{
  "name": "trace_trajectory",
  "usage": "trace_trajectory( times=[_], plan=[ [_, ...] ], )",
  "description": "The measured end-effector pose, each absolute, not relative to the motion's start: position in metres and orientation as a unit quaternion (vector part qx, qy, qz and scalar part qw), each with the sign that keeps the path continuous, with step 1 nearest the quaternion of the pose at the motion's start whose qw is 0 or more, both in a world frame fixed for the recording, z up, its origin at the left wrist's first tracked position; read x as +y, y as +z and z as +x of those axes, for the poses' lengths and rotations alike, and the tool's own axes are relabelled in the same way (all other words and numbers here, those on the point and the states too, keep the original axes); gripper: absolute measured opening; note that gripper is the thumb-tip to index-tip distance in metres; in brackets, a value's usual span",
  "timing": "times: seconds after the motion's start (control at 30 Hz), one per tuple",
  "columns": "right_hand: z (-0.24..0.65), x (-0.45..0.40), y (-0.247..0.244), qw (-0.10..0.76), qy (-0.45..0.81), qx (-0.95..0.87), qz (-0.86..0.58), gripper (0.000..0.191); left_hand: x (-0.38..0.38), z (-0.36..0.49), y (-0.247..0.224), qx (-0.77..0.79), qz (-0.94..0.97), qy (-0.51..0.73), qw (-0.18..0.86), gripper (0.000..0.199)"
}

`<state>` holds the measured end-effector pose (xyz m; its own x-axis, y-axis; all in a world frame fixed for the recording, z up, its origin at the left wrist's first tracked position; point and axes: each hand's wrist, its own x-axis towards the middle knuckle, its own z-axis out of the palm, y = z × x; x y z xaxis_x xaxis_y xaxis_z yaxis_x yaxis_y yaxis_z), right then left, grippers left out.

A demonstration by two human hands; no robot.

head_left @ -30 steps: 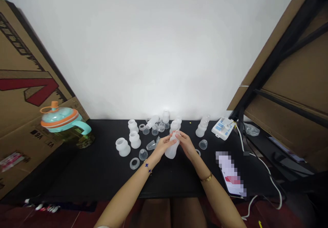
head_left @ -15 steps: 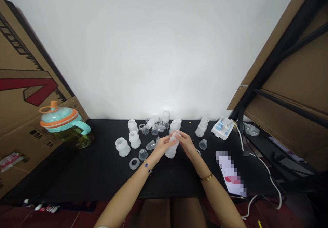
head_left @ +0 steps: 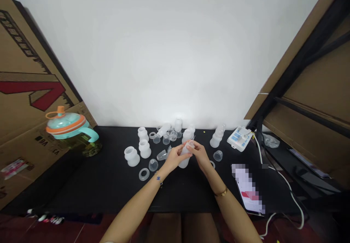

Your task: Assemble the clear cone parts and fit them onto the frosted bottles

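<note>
Between my hands, over the front middle of the table, is a frosted white baby bottle (head_left: 183, 163), leaning slightly with its top to the right. My left hand (head_left: 175, 158) is closed around its upper left side. At the bottle's mouth, my right hand (head_left: 200, 155) pinches the rim from the right. A clear teat (head_left: 191, 143) shows at the top, partly hidden by the fingers. Just left of my left hand lies a clear cap (head_left: 162, 155), with a domed clear cap (head_left: 153, 164) and a white ring (head_left: 144, 174) farther left.
White bottle bodies (head_left: 132, 156) stand at the left, and several clear parts (head_left: 172, 136) lie along the wall. To the right are a bottle (head_left: 217, 136), a clear cap (head_left: 218, 155), a white box (head_left: 238, 138) and a phone (head_left: 247, 188). A large jug (head_left: 73, 132) is far left.
The view has shifted slightly. Both hands stay at the bottle's top, the fingers have moved a little around the rim, and the clear teat shows more plainly.
</note>
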<state>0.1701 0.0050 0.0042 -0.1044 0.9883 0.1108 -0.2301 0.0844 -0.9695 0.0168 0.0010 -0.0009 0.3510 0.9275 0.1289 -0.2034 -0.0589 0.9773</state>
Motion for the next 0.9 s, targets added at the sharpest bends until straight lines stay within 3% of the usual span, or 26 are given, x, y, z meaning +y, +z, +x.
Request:
trace_trajectory(
  times=[0.33, 0.7, 0.8, 0.9],
  plan=[
    [0.166, 0.003, 0.008, 0.56, 0.53, -0.507, -0.387, 0.038, 0.001, 0.016, -0.004, 0.364, 0.6, 0.482, 0.525, 0.054],
    [0.17, 0.01, 0.008, 0.545, 0.52, -0.495, -0.433, 0.051, 0.004, 0.016, -0.006, 0.369, 0.537, 0.497, 0.573, 0.048],
    [0.181, 0.012, 0.011, 0.562, 0.413, -0.529, -0.483, 0.051, 0.002, 0.012, 0.0, 0.386, 0.522, 0.525, 0.55, 0.047],
    [0.201, 0.012, 0.018, 0.563, 0.179, -0.578, -0.564, 0.04, 0.001, 0.007, 0.005, 0.406, 0.532, 0.556, 0.493, 0.047]
  ],
)
